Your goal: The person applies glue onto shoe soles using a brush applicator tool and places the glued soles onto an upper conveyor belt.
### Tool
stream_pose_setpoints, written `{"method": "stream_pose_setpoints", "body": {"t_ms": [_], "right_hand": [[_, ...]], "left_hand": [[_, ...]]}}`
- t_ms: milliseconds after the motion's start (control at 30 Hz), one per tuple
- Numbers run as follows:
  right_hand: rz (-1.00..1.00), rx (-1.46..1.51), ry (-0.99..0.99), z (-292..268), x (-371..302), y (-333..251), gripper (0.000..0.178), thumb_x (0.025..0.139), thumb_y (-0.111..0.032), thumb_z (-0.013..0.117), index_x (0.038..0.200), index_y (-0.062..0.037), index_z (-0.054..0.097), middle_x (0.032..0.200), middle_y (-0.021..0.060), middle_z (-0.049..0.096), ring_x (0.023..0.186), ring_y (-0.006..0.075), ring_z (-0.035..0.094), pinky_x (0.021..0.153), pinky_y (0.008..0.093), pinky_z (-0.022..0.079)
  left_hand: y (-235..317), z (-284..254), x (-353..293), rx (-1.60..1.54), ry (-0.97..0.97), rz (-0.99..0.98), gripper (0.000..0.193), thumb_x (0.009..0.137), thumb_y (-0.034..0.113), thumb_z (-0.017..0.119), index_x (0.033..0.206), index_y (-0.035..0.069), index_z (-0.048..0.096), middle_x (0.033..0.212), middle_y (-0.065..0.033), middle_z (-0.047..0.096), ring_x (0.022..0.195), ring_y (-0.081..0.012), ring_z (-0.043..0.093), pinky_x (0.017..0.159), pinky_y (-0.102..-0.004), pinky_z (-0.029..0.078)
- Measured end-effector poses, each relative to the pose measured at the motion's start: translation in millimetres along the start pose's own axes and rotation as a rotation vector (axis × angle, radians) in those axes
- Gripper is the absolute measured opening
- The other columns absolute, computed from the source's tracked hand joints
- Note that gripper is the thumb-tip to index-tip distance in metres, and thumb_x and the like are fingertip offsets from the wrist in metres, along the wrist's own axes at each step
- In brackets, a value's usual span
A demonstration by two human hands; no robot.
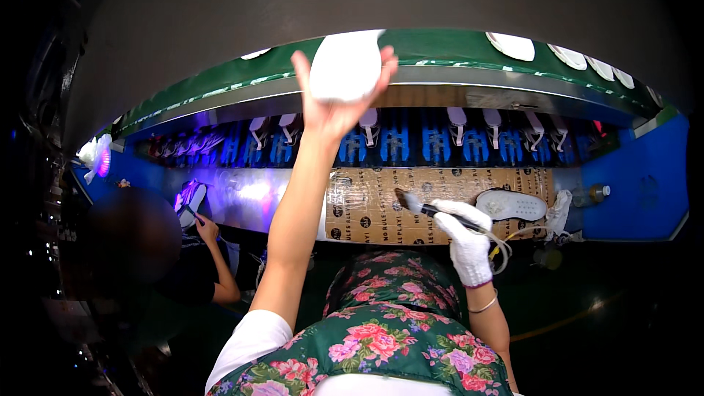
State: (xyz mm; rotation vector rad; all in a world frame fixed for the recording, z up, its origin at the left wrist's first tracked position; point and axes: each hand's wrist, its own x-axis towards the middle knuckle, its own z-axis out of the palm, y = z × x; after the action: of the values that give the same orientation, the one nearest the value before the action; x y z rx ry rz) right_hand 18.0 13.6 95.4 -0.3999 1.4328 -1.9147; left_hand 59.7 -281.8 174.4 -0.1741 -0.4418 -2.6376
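My bare left hand (pixel 326 114) reaches far forward to the green belt, its fingers and thumb around the edges of a white shoe sole (pixel 345 70). The hand and sole are slightly blurred. In a white knitted glove, my right hand (pixel 468 238) grips a brush (pixel 414 204) with a dark handle and dark bristles, pointing left above the cardboard-covered bench (pixel 359 213). A thin pale tube (pixel 504 249) loops beside the glove. Just right of that hand, a shoe (pixel 511 205) with a white sole and dark edge lies sole up on the cardboard.
More white soles (pixel 511 46) lie along the green belt (pixel 433 48). Below it, several shoes hang with blue holders (pixel 394 143) on a lower line. At the left, another person's hand (pixel 207 230) works on a shoe (pixel 192 202). A bottle (pixel 598 193) lies at the bench's right end.
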Motion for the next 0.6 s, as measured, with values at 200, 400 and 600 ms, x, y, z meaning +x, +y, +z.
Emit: {"method": "stream_pose_setpoints", "body": {"t_ms": [200,400,600], "right_hand": [[0.054,-0.065,0.044,-3.0,-4.0,36.8,0.021,0.08,0.004,0.073,0.101,0.0031,0.072,0.095,0.0095,0.072,0.081,0.0137,0.067,0.074,0.0245,0.054],[0.101,-0.074,0.003,0.6,-8.4,47.0,0.022,0.08,0.003,0.074,0.101,0.0022,0.072,0.097,0.009,0.072,0.083,0.0132,0.066,0.075,0.0242,0.054],[0.154,-0.048,0.021,-2.8,-9.9,57.3,0.022,0.08,0.001,0.074,0.102,0.0022,0.072,0.096,0.0077,0.071,0.085,0.0123,0.066,0.077,0.0236,0.053]], "left_hand": [[-7.8,-24.1,61.7,-0.3,0.175,0.081,0.082,0.101,0.059,0.018,0.15,-0.005,0.008,0.155,-0.0304,0.013,0.144,-0.0456,0.015,0.118,-0.0537,0.023],[6.9,-50.1,84.5,-0.172,0.118,0.148,0.082,0.101,0.058,0.017,0.149,-0.009,0.009,0.154,-0.0315,0.017,0.144,-0.0422,0.02,0.118,-0.0521,0.025],[-20.7,3.1,16.7,0.333,0.382,0.064,0.072,0.103,0.038,0.039,0.147,-0.012,0.012,0.147,-0.0319,0.031,0.135,-0.0409,0.04,0.113,-0.0445,0.037]]}}
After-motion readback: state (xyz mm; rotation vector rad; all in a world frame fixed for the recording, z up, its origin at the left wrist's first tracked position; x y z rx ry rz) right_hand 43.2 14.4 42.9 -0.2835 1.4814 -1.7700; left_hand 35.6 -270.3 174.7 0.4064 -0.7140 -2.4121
